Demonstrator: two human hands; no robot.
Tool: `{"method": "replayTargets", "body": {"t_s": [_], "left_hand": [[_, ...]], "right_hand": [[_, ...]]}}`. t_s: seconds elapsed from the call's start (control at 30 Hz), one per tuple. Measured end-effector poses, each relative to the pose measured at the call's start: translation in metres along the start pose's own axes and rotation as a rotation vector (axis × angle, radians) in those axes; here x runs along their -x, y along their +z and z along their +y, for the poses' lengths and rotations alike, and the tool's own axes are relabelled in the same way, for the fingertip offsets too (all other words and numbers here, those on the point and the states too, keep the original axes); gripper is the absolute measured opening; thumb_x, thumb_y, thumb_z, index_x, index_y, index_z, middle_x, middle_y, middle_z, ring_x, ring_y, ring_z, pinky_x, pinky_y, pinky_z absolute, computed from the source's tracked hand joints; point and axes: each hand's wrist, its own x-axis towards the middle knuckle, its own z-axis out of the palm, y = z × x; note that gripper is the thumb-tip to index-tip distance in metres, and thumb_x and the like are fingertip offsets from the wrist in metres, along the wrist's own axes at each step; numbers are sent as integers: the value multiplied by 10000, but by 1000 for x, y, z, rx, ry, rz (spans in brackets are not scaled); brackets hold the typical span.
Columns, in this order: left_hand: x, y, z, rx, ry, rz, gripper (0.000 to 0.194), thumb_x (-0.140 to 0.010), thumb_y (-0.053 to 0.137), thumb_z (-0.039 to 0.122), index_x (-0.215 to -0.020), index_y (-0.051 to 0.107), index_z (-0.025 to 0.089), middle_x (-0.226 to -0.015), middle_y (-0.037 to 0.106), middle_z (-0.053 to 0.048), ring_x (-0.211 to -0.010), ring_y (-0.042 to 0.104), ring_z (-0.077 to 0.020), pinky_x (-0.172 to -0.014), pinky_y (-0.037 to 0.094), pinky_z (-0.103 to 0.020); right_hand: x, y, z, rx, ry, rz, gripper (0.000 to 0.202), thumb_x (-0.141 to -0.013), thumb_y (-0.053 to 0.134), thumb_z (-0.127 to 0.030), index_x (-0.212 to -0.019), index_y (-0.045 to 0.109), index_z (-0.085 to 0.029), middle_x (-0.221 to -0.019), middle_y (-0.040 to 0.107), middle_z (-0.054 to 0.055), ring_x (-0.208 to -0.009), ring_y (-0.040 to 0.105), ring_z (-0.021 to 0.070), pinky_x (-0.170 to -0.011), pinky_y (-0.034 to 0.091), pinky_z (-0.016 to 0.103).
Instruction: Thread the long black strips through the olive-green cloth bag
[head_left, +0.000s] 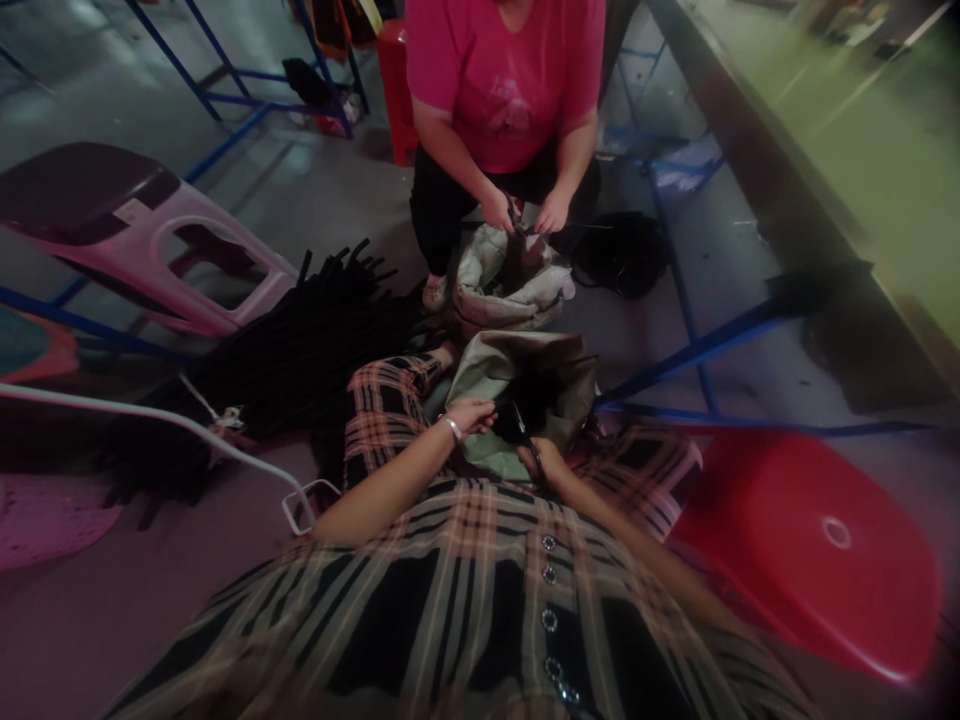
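Note:
My left hand (474,415), a silver bracelet on its wrist, is closed on the end of a dark strip over the near side of an open sack. In my right hand (547,462) is a pair of scissors (528,437) with dark handles, its blades up beside the strip. The strip is hard to tell from the black contents behind it. Between my knees stands the olive-green sack (487,365), its mouth wide, with black material (538,395) inside.
Opposite sits a co-worker in a pink shirt (510,90), both hands over a rolled-down pale sack (480,285). Long black strips (300,330) lie heaped at left, near a pink stool (217,255). A red stool (817,550) is at right, below blue table legs (690,300).

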Motion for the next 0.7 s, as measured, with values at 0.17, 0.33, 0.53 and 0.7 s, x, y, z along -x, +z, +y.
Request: {"method": "replayTargets", "body": {"t_s": [0.17, 0.33, 0.53, 0.7], "left_hand": [[-1, 5, -2, 69, 5, 7, 193, -756, 738, 196, -804, 578, 101, -647, 632, -16, -480, 574, -69, -440, 468, -167], [0, 13, -9, 58, -6, -20, 193, -761, 732, 173, -823, 566, 97, -639, 622, -18, -506, 604, -93, -487, 526, -209], [-1, 19, -16, -44, 16, -41, 213, -747, 742, 165, -799, 547, 98, -636, 621, -17, -496, 604, -96, -463, 525, -211], [2, 21, -13, -162, 47, -18, 208, -737, 741, 144, -810, 552, 98, -583, 604, 7, -471, 594, -98, -477, 524, -224]], "right_hand": [[4, -3, -5, 85, -144, -80, 156, -750, 503, -332, -697, 490, -186, -596, 528, -10, -539, 491, 108, -511, 379, 199], [7, -4, -9, 192, -181, -102, 138, -780, 492, -321, -748, 499, -188, -642, 526, -10, -617, 486, 123, -569, 385, 213], [7, -3, -12, 236, -157, -116, 116, -777, 473, -294, -763, 503, -182, -686, 522, -4, -645, 480, 129, -589, 372, 227], [6, -3, -10, 207, -162, -115, 126, -772, 479, -306, -760, 500, -183, -673, 516, -8, -646, 467, 128, -586, 365, 226]]}}
